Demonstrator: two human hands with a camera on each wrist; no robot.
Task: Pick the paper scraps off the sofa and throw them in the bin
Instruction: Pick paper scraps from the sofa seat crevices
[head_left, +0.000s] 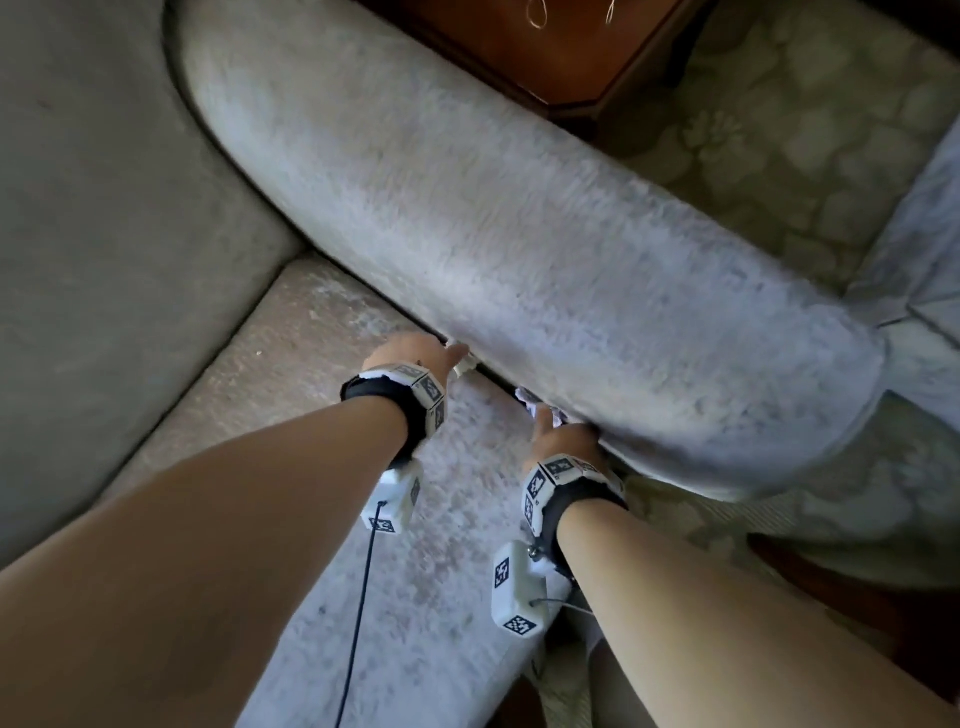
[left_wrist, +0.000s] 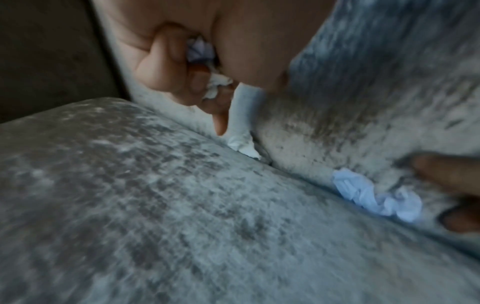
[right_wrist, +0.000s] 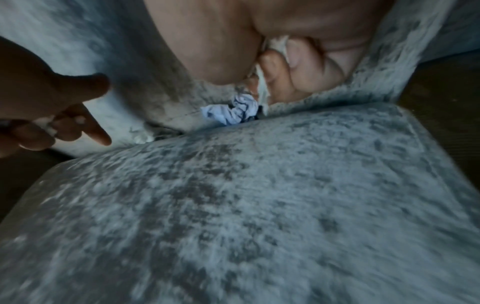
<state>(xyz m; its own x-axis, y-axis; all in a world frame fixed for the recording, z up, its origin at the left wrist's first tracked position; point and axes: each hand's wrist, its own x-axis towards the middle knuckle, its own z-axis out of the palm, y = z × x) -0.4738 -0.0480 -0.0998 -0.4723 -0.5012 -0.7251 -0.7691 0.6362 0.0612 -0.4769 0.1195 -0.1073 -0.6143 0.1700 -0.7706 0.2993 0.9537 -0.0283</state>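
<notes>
White paper scraps (left_wrist: 207, 67) are sitting clamped inside the left hand (head_left: 410, 356) and right hand (head_left: 563, 441), both reaching into the sofa (head_left: 519, 234) crease.

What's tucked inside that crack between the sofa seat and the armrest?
A white paper scrap by the left hand and a crumpled bluish scrap near the right hand. Anything deeper in the crack is hidden.

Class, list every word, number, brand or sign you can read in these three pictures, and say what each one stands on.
None can be read.
Wrist bands: black-and-white square code patterns, no letters or numbers.
Crumpled paper scrap in the sofa crease: dark marks, perhaps writing, too blurred to read.
</notes>
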